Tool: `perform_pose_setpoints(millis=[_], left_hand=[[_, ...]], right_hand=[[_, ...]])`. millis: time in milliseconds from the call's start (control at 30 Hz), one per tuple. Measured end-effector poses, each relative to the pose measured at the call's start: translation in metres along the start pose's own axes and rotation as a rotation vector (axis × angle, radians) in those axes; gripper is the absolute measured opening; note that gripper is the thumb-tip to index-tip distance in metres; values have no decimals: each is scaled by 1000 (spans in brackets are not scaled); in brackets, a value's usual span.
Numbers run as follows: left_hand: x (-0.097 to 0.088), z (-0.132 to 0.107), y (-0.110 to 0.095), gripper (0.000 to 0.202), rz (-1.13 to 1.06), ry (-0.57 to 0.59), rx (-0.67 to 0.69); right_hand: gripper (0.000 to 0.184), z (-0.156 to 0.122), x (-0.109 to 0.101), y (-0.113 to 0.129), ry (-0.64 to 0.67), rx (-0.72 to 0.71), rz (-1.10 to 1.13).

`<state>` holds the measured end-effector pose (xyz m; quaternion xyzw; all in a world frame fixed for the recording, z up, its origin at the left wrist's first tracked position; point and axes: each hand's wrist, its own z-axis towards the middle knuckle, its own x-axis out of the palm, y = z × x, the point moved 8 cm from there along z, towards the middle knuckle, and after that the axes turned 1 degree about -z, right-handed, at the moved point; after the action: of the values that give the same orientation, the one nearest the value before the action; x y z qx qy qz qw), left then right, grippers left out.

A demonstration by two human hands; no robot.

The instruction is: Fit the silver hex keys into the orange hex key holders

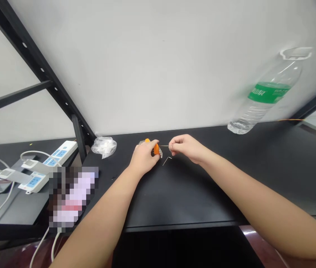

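On the black tabletop, my left hand (145, 156) is closed round an orange hex key holder (156, 149) with several metal key ends sticking out of it. My fingers cover most of the holder. My right hand (187, 148) pinches a thin hex key (164, 146) that points left towards the holder; whether its tip touches the holder I cannot tell. Just below, between both hands, a loose small hex key (167, 160) lies on the table.
A crumpled clear plastic bag (104, 146) lies left of my hands. A large clear bottle with a green label (268, 92) leans at the back right. Power strips (33, 181), cables and a blurred-out screen (74, 197) are on the left, by a black metal frame (43, 70).
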<state>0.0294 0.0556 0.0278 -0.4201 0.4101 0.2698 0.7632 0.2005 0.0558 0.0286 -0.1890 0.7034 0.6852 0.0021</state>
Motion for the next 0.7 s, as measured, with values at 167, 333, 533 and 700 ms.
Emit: perform_pose_setpoints(millis=[167,333,533,700], left_hand=[[1,0,1,52,21,0,20],[-1,0,-3,52,58,-9,48],[-1,1,-3,51,80,-13,57],[0,1,-4,50,83,-9,66]], right_hand=[[8,1,7,-8,50,77,222],[10,2,9,-16,87,149,451],[11,4,13,-20,105,167,539],[8,3,12,-13,69,107,482]])
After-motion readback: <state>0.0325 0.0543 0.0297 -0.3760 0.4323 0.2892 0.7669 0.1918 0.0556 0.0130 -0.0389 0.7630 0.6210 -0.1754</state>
